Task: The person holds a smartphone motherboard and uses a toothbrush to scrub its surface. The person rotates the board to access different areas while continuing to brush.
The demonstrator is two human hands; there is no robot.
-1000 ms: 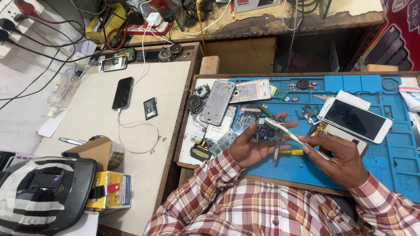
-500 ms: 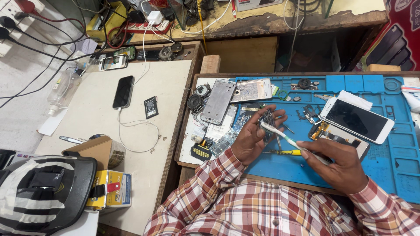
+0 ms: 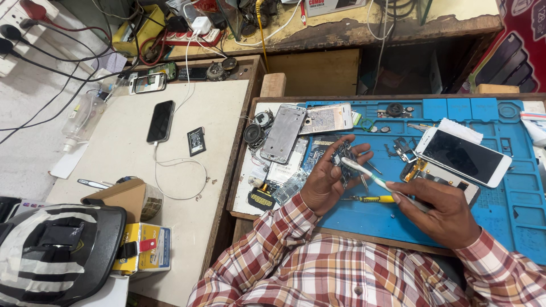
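Right hand (image 3: 441, 207) gripping a white brush (image 3: 375, 177), bristles on the circuit board (image 3: 343, 162) pinched in the left hand (image 3: 327, 179) above the blue mat (image 3: 512, 187).
Step judged: brushing the board; next stroke calls for light pressure. Since the earlier frame, the board has lifted slightly and the brush has shifted.

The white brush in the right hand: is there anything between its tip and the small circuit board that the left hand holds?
Nothing visible. The white brush in the right hand reaches with its tip straight to the small circuit board held up in the left hand; the gap is open.
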